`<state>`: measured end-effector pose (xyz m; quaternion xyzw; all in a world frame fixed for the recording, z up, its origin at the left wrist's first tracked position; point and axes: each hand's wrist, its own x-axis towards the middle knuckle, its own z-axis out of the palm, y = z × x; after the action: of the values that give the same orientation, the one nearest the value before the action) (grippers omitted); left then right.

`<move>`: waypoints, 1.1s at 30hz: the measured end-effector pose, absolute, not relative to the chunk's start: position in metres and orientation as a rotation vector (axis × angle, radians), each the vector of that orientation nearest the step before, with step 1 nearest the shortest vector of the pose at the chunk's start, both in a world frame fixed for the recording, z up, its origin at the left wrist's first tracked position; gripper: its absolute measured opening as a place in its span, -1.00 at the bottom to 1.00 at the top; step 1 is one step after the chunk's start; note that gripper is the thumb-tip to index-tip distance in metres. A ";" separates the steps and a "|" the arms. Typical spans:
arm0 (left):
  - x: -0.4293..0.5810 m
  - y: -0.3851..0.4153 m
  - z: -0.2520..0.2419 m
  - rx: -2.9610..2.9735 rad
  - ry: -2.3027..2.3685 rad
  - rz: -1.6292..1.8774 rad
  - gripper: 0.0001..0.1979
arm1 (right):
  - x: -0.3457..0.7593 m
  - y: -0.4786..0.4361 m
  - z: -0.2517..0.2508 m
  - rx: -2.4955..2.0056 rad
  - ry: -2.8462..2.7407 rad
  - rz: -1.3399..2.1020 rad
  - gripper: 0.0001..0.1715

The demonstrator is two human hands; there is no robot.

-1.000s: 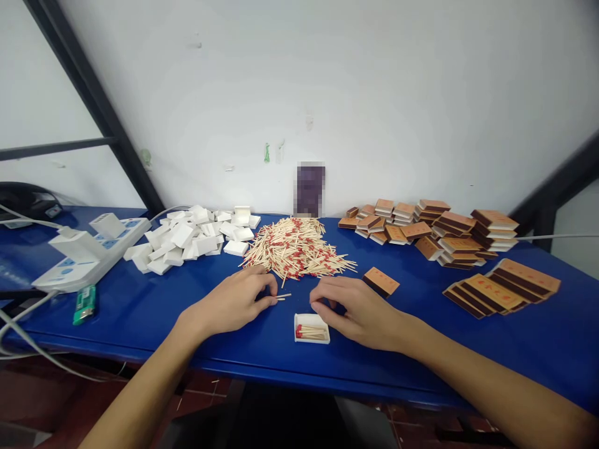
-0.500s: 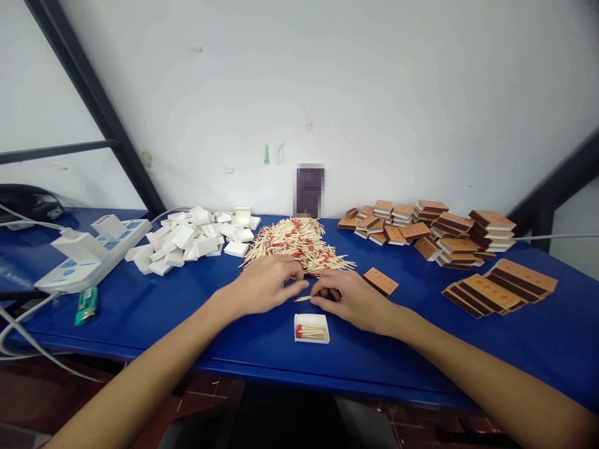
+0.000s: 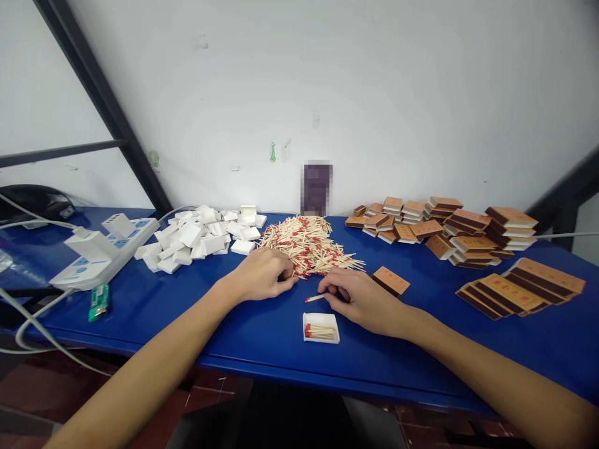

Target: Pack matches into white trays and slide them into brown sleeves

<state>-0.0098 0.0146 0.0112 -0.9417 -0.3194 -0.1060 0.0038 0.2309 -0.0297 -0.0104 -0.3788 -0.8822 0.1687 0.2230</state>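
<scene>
Between thumb and fingers, my right hand (image 3: 355, 298) pinches a wooden match (image 3: 315, 299), its red head pointing left. Just below lies a small white matchbox tray (image 3: 305, 319) holding several matches (image 3: 321, 331), red heads at the left. My left hand (image 3: 264, 273) rests at the front left of a big heap of loose matches (image 3: 304, 240). Its fingers are curled in towards the thumb, and whatever sits at the fingertips is hidden. Beside my right hand, partly behind it, is one orange-brown matchbox sleeve (image 3: 391, 281).
White matchbox trays (image 3: 191, 237) are heaped left of the matches. Orange and brown matchboxes (image 3: 468, 221) stand stacked at the back right, with flat sleeves (image 3: 508, 293) fanned before them. A power strip (image 3: 135, 232), cables and a green packet (image 3: 98, 302) lie at the left on the blue table (image 3: 262, 349).
My left hand has drawn apart from my right hand towards the left side of the match heap. My right hand still pinches the match above the tray. The whole view has shifted slightly.
</scene>
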 end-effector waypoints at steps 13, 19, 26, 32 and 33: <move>-0.004 0.004 0.011 -3.196 -1.107 -0.914 -0.85 | 0.233 -0.028 -0.015 -0.999 -2.449 0.458 -0.84; 0.001 0.005 0.006 -3.194 -1.179 -1.206 -0.68 | 0.239 -0.026 -0.002 -1.064 -2.250 0.428 -0.73; 0.009 -0.004 0.011 -3.402 -1.177 -1.215 -0.86 | 0.259 -0.011 0.004 -1.316 -2.136 0.182 -0.62; 0.014 -0.010 0.009 -3.574 -1.164 -1.075 -0.90 | 0.257 -0.013 0.001 -1.399 -2.412 0.120 -0.81; 0.013 -0.011 0.009 -3.579 -1.150 -1.036 -0.92 | 0.257 -0.014 0.001 -1.404 -2.446 0.098 -0.87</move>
<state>0.0133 -0.0106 0.0086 -0.8527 -0.2741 -0.2468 -0.3699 0.2569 -0.0141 0.0007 -0.4913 -0.8556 0.0344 0.1592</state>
